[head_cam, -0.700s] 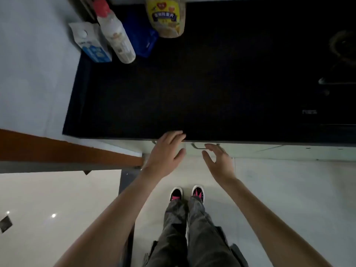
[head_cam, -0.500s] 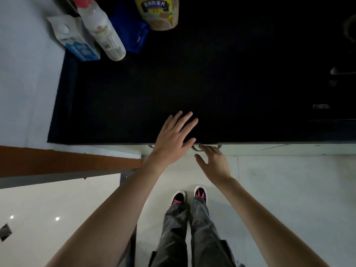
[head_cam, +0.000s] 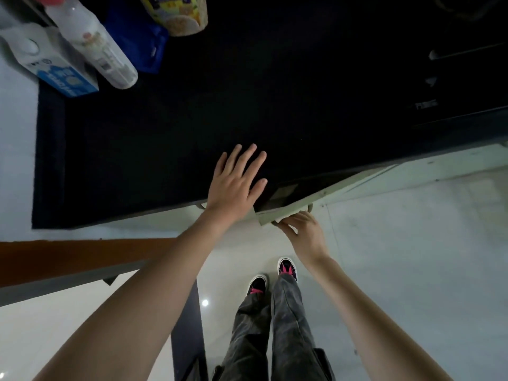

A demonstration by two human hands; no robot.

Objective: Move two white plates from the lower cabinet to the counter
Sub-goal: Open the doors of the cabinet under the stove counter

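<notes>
Since the earlier frame the door (head_cam: 324, 195) has swung partly out from under the counter (head_cam: 275, 86), pulled by the right hand (head_cam: 303, 233), whose fingers are curled around the handle at its free corner. The left hand (head_cam: 236, 182) now lies flat on the counter's front edge, fingers spread, holding nothing. No plates can be seen; the gap behind the door shows only a dark interior, so they are presumably still in the cabinet. From here, the door's swing path probably crosses the knees and shoes (head_cam: 272, 276) standing close in front, so it could bump the legs unless the person steps back. The grip looks shallow and could slip off. The bottle (head_cam: 93, 48) and carton (head_cam: 55, 67) stand well away at the far left, leaving landing room.
</notes>
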